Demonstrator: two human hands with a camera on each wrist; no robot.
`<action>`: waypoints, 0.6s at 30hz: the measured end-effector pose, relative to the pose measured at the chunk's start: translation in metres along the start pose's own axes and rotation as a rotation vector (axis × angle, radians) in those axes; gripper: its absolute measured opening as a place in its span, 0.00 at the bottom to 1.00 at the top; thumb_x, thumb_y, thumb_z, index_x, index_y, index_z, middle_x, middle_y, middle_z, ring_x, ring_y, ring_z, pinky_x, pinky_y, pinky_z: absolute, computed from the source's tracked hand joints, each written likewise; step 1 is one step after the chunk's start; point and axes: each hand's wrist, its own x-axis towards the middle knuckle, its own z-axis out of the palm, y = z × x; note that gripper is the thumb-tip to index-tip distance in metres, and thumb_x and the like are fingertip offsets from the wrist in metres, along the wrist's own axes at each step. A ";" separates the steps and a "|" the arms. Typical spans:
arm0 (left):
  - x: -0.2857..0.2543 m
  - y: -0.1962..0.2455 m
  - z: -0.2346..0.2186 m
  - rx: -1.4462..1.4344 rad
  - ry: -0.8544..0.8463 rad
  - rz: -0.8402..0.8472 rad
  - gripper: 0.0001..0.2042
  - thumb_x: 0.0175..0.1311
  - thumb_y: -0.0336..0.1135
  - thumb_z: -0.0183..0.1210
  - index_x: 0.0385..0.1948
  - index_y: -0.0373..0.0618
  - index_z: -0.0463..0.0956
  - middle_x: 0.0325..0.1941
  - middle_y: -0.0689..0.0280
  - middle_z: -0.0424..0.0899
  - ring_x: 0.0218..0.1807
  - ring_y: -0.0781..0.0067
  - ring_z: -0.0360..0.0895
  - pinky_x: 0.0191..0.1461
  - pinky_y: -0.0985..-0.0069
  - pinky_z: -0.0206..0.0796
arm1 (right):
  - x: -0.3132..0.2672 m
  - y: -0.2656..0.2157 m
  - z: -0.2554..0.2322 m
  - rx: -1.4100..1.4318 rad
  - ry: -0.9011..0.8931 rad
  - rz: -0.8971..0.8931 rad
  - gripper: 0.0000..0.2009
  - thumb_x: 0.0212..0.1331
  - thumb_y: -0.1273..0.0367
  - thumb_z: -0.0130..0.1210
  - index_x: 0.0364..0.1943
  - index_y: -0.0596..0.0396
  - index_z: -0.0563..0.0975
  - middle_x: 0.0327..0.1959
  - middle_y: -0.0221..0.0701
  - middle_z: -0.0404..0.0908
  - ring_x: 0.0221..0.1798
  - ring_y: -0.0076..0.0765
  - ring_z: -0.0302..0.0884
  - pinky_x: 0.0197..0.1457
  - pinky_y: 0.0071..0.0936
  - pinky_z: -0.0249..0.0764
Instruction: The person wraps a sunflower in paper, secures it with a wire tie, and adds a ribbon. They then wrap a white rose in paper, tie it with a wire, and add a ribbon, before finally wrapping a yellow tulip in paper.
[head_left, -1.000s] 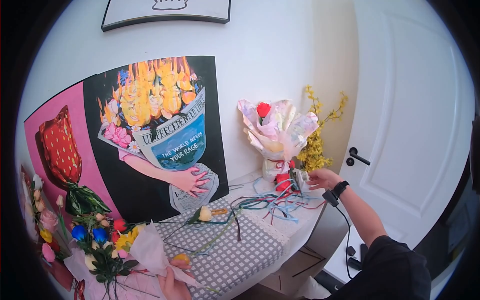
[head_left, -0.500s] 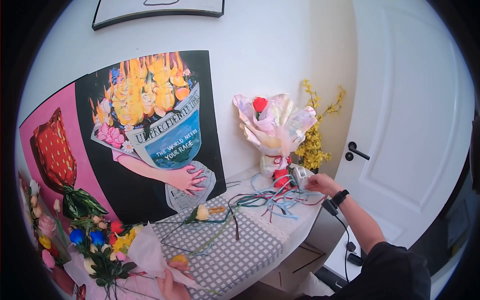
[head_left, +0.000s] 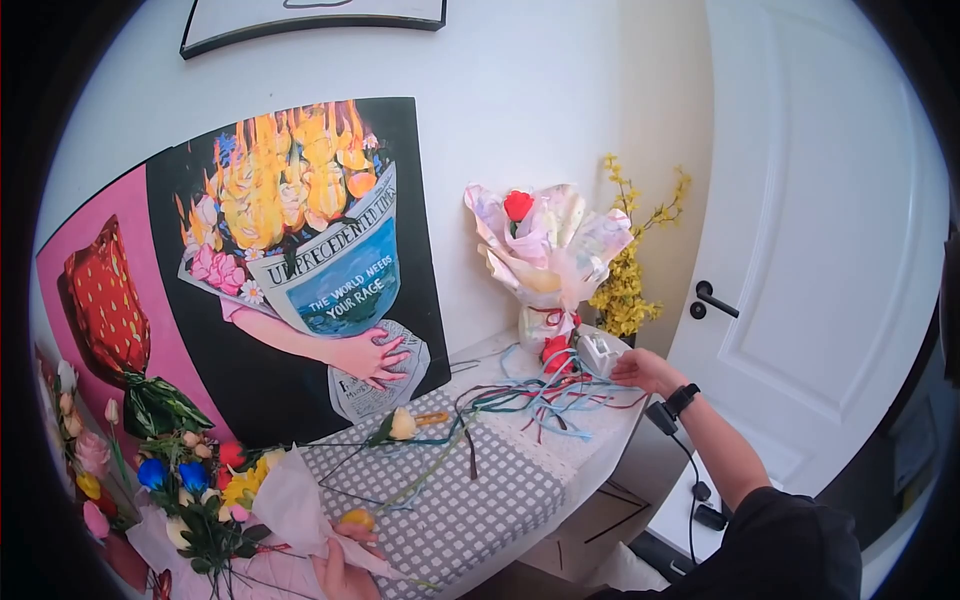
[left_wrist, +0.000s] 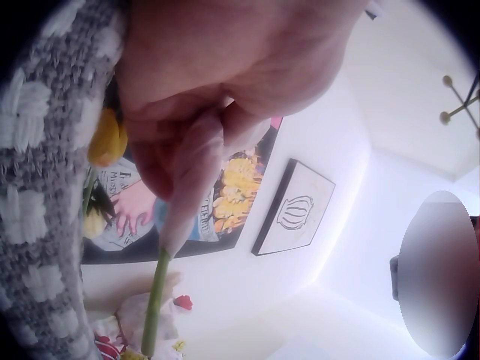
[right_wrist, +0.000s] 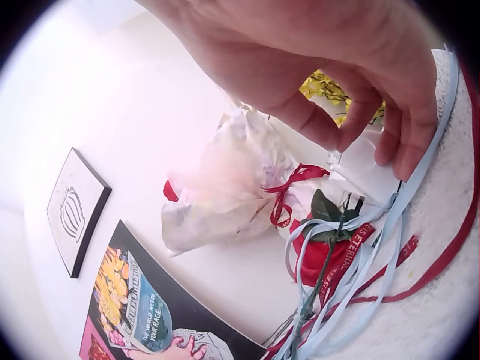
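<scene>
In the head view my left hand (head_left: 345, 570) is low at the front, fingers curled round white wrapping paper (head_left: 297, 500) beside a bunch of artificial flowers (head_left: 205, 510). The left wrist view shows the paper gathered to a narrow twist (left_wrist: 191, 180) in those fingers, a green stem (left_wrist: 155, 300) beyond its tip. At the table's far right, my right hand (head_left: 648, 372) pinches a small white plastic object (right_wrist: 367, 169) at its edge; its exact kind I cannot tell. Close by lie a red rose (right_wrist: 319, 259) and light-blue ribbons (right_wrist: 405, 202).
A wrapped bouquet (head_left: 550, 260) stands upright behind the ribbons, with yellow blossom sprays (head_left: 628, 295) beside it. Paintings (head_left: 300, 270) lean on the wall. A cream rose (head_left: 402, 424) rests on the checked cloth (head_left: 450, 510). To the right is a door (head_left: 800, 220).
My right hand has come round the white plastic object, which has shifted and tilted beside the red rose. My left hand keeps its hold on the paper. The head view has shifted slightly.
</scene>
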 end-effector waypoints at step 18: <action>-0.003 0.003 0.008 -0.014 0.033 0.030 0.22 0.76 0.44 0.54 0.58 0.33 0.72 0.52 0.50 0.84 0.49 0.58 0.81 0.48 0.64 0.77 | -0.004 0.000 0.002 -0.137 0.050 -0.032 0.10 0.64 0.70 0.59 0.41 0.66 0.81 0.38 0.39 0.85 0.41 0.36 0.86 0.50 0.29 0.84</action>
